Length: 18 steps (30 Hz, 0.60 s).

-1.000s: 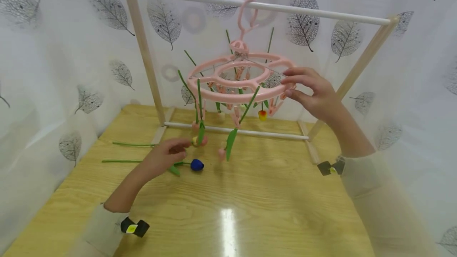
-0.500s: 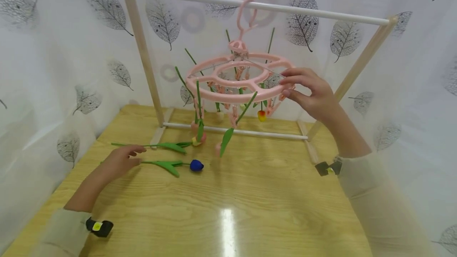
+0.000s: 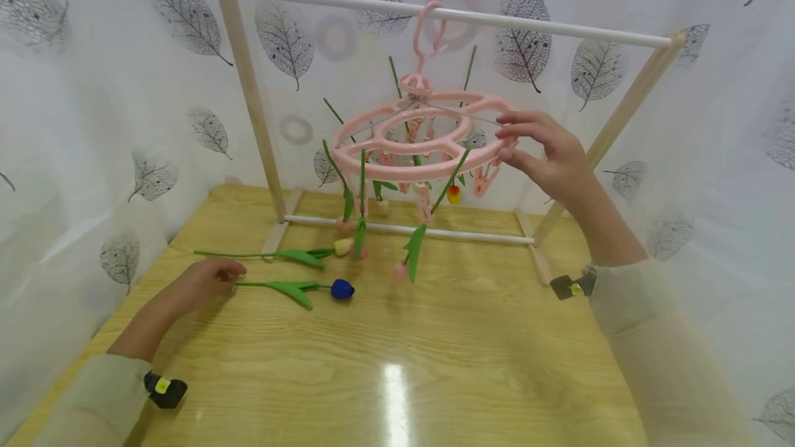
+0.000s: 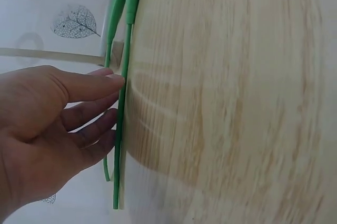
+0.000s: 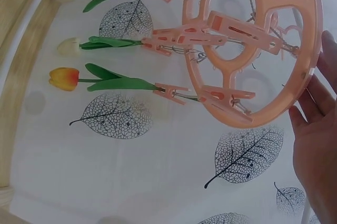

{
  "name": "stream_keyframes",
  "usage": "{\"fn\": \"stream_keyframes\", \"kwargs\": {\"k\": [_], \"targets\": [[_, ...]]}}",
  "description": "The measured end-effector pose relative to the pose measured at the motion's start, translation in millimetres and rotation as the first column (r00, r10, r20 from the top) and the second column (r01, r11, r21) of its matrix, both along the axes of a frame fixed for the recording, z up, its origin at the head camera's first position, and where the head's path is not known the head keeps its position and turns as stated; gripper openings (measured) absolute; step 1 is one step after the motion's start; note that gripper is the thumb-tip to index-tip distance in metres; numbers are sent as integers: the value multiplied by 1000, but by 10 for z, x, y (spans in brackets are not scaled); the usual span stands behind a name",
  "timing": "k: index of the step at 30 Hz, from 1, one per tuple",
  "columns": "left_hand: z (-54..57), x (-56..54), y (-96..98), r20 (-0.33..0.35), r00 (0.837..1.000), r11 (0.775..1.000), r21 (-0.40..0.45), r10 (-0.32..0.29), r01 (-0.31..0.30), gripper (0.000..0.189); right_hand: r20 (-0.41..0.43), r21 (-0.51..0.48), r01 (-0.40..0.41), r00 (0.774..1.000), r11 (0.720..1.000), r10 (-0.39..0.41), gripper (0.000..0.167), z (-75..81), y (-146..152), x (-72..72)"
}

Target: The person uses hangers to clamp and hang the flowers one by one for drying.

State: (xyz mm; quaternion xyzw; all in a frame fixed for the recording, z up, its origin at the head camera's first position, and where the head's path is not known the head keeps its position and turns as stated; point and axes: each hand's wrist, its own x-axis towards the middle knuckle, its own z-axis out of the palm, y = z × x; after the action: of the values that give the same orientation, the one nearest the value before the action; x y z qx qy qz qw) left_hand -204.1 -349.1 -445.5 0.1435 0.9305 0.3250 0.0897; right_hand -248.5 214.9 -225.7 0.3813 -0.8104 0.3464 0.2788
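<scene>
My left hand (image 3: 201,285) is low over the table's left side, at the stem end of an artificial blue tulip (image 3: 342,289) lying there. In the left wrist view the thumb tip meets the green stem (image 4: 121,113), while the other fingertips reach its edge with gaps between them. A pale yellow tulip (image 3: 341,247) lies just behind. With thumb below and fingers above, my right hand (image 3: 553,157) holds the right rim of a round pink clip hanger (image 3: 397,172). Several tulips hang head-down from its clips, one of them orange-yellow (image 5: 64,79).
A white rod (image 3: 528,18) on a wooden-legged rack (image 3: 248,95) carries the hanger's hook. Behind it hangs a white curtain (image 3: 74,88) with leaf prints. The rack's feet stand on the wood-grain table (image 3: 472,343).
My left hand has moved left, away from the tulip heads, and lowered to the blue tulip's stem. The hanger has turned slightly and its front tulips shifted right; my right hand stays on the rim.
</scene>
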Motion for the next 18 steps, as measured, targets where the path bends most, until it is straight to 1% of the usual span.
{"fn": "stream_keyframes", "kwargs": {"k": [3,6,10,13,17,18], "targets": [[-21,-47,12,-18,1000,1000,-4,-20,20,31,22,-9,-2,1000,1000,2,36,9,27,-5],[-47,-74,-1,-17,999,999,-2,-36,36,27,34,-13,-9,999,1000,9,36,10,31,-15],[-59,-104,-3,25,997,998,5,-70,70,24,39,-11,-12,999,1000,12,35,15,31,-12],[-38,-104,14,59,993,995,-7,-100,100,19,48,-8,-8,999,1000,8,32,15,28,-8],[-19,-103,43,63,988,989,-41,-138,141,14,56,-7,2,998,1000,-1,30,10,36,-11],[-19,-106,48,63,988,989,-44,-140,143,13,54,-6,3,999,1000,-3,30,10,39,-11]]}}
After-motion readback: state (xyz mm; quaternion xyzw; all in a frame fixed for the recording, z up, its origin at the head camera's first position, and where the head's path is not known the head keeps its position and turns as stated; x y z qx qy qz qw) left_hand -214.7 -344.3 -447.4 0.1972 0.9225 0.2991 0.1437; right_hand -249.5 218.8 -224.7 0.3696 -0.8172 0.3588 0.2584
